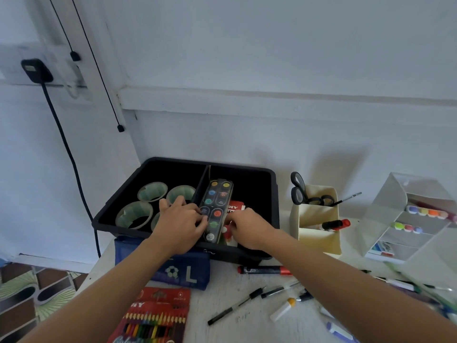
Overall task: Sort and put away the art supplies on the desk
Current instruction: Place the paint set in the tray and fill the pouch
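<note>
A long black watercolour paint set [215, 201] with round colour pans lies lengthwise in the right compartment of the black bin [274, 194], partly over a red and white box [236, 209]. My left hand [180, 224] grips its left edge, fingers curled over the pans. My right hand [247, 227] pinches its right edge near the front. Several rolls of tape [134, 215] sit in the bin's left compartment.
On the desk in front lie a blue pencil pouch [188, 271], a red pack of coloured pencils [153, 318], a red marker [264, 270], pens and a glue stick [283, 309]. A cream holder [319, 233] with scissors and a clear organiser [405, 219] stand to the right.
</note>
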